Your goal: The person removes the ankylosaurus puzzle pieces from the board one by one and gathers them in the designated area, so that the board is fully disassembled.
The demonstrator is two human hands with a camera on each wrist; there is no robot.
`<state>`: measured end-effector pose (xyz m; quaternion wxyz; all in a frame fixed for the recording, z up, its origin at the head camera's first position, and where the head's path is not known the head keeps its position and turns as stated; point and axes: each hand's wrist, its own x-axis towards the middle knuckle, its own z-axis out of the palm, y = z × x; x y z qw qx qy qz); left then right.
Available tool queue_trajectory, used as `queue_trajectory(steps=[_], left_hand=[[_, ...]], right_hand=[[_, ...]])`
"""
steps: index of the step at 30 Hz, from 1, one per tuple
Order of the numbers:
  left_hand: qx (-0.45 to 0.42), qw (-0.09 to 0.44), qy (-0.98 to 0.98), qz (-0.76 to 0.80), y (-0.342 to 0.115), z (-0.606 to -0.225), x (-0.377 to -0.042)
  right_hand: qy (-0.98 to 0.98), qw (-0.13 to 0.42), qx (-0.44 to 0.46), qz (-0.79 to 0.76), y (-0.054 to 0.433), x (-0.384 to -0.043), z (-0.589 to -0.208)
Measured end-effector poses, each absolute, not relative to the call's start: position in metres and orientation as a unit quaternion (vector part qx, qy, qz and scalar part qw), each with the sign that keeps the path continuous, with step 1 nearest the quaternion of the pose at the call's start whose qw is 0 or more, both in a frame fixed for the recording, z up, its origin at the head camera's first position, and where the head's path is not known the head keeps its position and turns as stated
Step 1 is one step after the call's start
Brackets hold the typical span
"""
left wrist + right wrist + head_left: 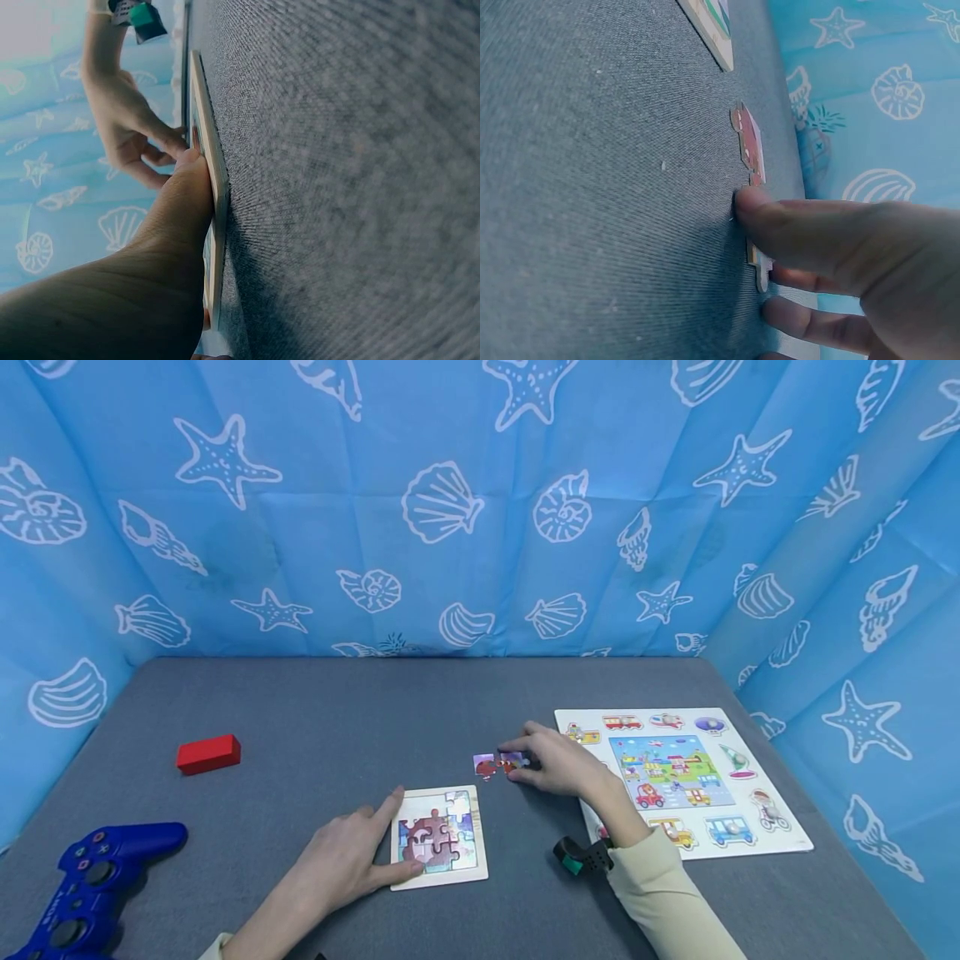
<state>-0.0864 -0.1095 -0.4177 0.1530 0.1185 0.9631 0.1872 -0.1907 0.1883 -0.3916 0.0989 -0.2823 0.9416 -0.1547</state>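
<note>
A small jigsaw puzzle in a pale wooden frame [439, 884] lies on the table, with a brown picture partly assembled and a pale area at its upper right. My left hand [341, 856] rests at its left side, thumb [191, 169] on the frame and index finger reaching its upper left corner. To the upper right, my right hand [557, 762] pinches a puzzle piece [512, 762] between thumb [761, 217] and fingers, low at the tabletop. Another purple and red puzzle piece [485, 765] lies just left of it, touching or nearly touching.
A larger board with vehicle pictures [780, 846] lies at the right, partly under my right forearm. A red block [209, 754] sits at the left, and a blue game controller [86, 877] lies nearer. A blue shell-patterned curtain [465, 568] hangs behind the grey table [322, 710].
</note>
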Motion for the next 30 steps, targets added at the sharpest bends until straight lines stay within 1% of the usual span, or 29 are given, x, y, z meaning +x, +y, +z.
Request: queue_trajectory(steps=[8, 17, 30], left_hand=[[0.123, 0.141, 0.965, 0.186, -0.109, -0.419, -0.085], [0.119, 0.153, 0.964, 0.184, -0.11, -0.418, -0.086], [0.116, 0.161, 0.964, 0.176, -0.111, -0.417, -0.088]], right_hand=[[0.941, 0.088, -0.288, -0.155, 0.188, -0.189, -0.393], [0.942, 0.046, -0.291, -0.162, 0.174, -0.177, -0.381], [0.927, 0.063, -0.331, -0.167, 0.144, -0.16, -0.363]])
